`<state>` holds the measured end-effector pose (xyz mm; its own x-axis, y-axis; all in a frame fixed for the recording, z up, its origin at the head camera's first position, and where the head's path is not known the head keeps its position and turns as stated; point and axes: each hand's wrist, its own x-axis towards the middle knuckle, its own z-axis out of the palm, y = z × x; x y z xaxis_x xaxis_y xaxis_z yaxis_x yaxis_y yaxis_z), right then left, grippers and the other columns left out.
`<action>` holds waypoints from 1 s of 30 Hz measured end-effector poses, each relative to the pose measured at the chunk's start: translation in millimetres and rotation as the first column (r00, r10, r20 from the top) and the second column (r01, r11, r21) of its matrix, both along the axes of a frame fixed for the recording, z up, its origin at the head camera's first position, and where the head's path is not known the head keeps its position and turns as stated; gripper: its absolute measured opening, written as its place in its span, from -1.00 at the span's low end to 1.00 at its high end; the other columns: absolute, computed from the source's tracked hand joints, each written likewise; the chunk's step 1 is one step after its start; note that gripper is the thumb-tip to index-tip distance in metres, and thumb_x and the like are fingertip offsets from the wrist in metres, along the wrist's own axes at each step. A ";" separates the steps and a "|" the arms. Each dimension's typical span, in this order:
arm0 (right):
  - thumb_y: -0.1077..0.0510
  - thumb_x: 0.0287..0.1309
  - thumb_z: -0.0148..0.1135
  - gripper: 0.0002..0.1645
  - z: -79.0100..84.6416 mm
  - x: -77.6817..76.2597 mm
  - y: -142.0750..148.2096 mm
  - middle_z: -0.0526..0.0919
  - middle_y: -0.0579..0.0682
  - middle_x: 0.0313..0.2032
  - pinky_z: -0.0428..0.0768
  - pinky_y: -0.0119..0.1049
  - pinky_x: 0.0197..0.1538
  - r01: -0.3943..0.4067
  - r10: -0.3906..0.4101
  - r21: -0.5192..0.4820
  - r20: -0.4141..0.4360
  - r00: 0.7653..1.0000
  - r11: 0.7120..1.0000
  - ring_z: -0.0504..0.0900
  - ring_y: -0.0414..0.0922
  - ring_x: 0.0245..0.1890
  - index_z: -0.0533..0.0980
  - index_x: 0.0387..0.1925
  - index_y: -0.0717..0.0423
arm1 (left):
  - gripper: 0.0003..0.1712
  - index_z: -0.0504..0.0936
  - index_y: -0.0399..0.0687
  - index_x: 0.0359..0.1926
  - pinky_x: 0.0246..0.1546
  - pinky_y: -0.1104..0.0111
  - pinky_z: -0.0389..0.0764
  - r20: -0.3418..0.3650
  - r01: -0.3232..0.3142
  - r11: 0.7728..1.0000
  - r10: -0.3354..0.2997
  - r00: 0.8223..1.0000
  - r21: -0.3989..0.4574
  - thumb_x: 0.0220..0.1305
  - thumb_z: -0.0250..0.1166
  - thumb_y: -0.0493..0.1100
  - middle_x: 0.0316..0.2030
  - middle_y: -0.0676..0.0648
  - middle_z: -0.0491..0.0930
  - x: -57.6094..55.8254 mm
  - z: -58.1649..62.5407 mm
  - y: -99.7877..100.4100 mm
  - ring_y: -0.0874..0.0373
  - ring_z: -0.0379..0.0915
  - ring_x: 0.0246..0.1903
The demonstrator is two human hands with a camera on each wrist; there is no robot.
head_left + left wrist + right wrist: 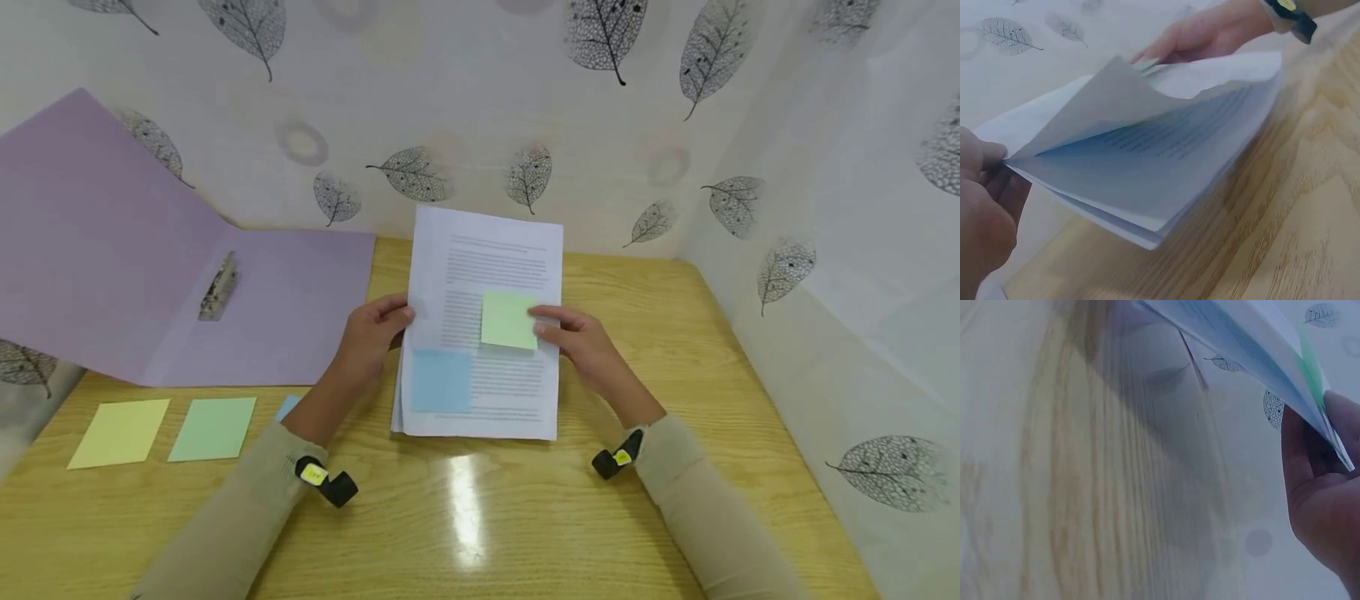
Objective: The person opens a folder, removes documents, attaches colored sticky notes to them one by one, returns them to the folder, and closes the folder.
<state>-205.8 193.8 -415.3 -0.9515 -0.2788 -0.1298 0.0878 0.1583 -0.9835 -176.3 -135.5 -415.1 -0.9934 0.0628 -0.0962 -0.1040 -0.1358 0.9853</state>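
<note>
A stack of printed papers (517,400) is held up over the table, its top sheet facing the head camera. On that sheet sit a green sticky note (508,320) at right of centre and a blue sticky note (442,382) at lower left. My left hand (372,337) pinches the stack's left edge; in the left wrist view the sheets fan apart below the thumb. My right hand (588,346) grips the right edge, its fingertips right at the green note. Thumb and fingers lie on opposite faces of the papers (1272,356) in the right wrist view.
An open purple folder (300,308) with a metal clip (218,287) lies at left, its cover raised against the leaf-patterned cloth (480,100). Along the wooden table's (390,517) left side are a yellow note (120,433), a green note (213,428) and a partly hidden blue note (287,407).
</note>
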 end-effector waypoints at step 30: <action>0.04 0.31 0.34 -0.37 17.8 19.8 -23.5 0.60 0.08 0.18 0.68 -0.33 -0.20 0.006 0.017 0.154 -0.150 0.988 0.988 0.69 -0.10 -0.19 0.43 0.35 -0.46 | -0.51 0.45 -0.23 0.34 -0.01 0.36 0.69 -0.152 0.016 0.993 -0.035 0.988 -0.121 0.50 0.18 -0.13 0.04 -0.08 0.65 34.7 6.9 -44.7 0.17 0.66 -0.05</action>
